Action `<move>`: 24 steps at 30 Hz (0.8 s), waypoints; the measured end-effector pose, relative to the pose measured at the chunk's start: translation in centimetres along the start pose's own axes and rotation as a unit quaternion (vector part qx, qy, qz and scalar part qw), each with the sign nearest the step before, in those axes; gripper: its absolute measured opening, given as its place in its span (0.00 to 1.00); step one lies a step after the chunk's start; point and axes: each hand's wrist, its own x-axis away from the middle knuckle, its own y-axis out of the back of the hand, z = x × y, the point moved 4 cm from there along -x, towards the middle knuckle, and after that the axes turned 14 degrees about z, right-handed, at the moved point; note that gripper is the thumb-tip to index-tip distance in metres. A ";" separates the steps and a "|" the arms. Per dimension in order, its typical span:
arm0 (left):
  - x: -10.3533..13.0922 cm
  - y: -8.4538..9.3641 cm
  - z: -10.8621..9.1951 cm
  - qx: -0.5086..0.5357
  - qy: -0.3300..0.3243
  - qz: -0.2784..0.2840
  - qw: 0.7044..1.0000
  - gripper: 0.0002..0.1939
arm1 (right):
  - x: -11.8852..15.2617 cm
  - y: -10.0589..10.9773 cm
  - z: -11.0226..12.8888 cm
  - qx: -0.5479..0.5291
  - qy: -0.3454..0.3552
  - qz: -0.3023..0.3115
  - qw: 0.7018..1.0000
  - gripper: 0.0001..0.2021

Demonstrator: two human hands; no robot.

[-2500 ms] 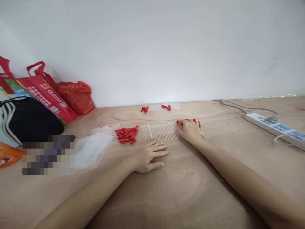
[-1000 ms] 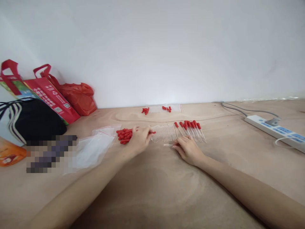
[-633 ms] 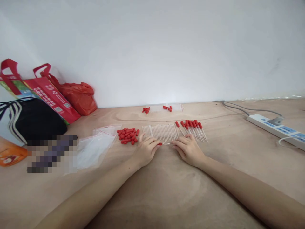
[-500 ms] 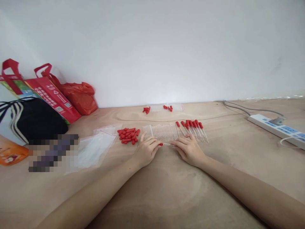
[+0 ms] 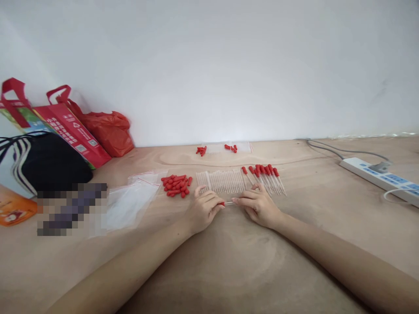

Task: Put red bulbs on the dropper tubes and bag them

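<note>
Red bulb [image 5: 222, 203] is in the left hand [image 5: 204, 209], grip narrow, pinched at the fingertips just above the surface [image 5: 229, 270]. Right hand [image 5: 260, 208] has an equally narrow grip on a transparent tube [image 5: 229, 203], roughly level, its end at the bulb's mouth.

Change: about half a second ago bulb and tube were apart with a small gap; now they meet, hands closer together, less bare tube showing between them. Reads to me as the bulb being pressed on. Seating depth: can't tell, fingers cover most of it.

Around them: row of bare tubes [image 5: 221, 181] just beyond both hands; bulb-topped tubes [image 5: 266, 170] right of that row, tips toward the person; bulb pile [image 5: 176, 185] left of it. Flat zip bags [image 5: 131, 205] further left, another small zip bag [image 5: 214, 148] near the wall with a few red bulbs by it.

Writing: shopping bag [image 5: 73, 131] has white Chinese characters, slanted and too distorted to read, plus a recycling mark and QR-type squares. Drawstring bag [image 5: 55, 163] is black with white stripes, no brand name visible. Orange pack [image 5: 18, 211] carries a picture, no legible text. Power strip [image 5: 386, 176] has blue socket panels, no readable label. Zip bags: red seal lines, no print I can make out.
</note>
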 end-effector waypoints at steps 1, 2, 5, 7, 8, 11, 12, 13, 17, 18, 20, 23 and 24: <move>0.0 0.0 -0.1 -0.001 -0.004 0.004 1.000 0.09 | 0.0 0.1 0.0 0.007 0.003 0.001 1.000 0.14; 0.0 0.0 -0.2 -0.003 -0.008 0.007 1.000 0.09 | 0.0 0.2 0.1 0.015 0.005 0.002 1.000 0.14; 0.0 0.0 -0.4 -0.011 -0.017 0.009 1.000 0.09 | -0.1 0.4 0.2 0.033 0.007 0.006 0.999 0.15; -0.1 0.1 -0.4 -0.017 -0.020 0.011 1.000 0.10 | -0.1 0.5 0.3 0.041 0.008 0.005 0.999 0.16; -0.1 0.1 -0.5 -0.020 -0.021 0.012 0.999 0.10 | -0.1 0.5 0.3 0.046 0.009 0.003 0.999 0.16; -0.1 0.1 -0.5 -0.028 -0.024 0.013 0.999 0.09 | -0.1 0.6 0.6 0.072 0.013 -0.006 0.997 0.16; -0.1 0.1 -0.6 -0.030 -0.025 0.014 0.999 0.09 | -0.1 0.6 0.8 0.081 0.014 -0.008 0.997 0.15; -0.1 0.0 -0.6 -0.033 -0.026 0.014 0.999 0.09 | -0.1 0.6 0.9 0.087 0.014 -0.010 0.996 0.15; -0.1 0.0 -0.6 -0.047 -0.032 0.017 0.998 0.10 | -0.2 0.5 1.3 0.083 0.014 -0.011 0.996 0.14; -0.1 -0.1 -0.7 -0.050 -0.035 0.020 0.998 0.10 | -0.2 0.4 1.4 0.077 0.014 -0.012 0.997 0.13; -0.2 -0.1 -0.8 -0.055 -0.043 0.026 0.997 0.10 | -0.3 0.4 1.6 0.063 0.015 -0.013 0.998 0.13; -0.3 0.0 -0.9 -0.063 -0.063 0.027 0.996 0.10 | -0.4 0.2 1.8 0.034 0.013 -0.011 0.999 0.13; -0.3 0.0 -1.0 -0.065 -0.070 0.025 0.995 0.10 | -0.4 0.1 1.8 0.024 0.012 -0.007 1.000 0.13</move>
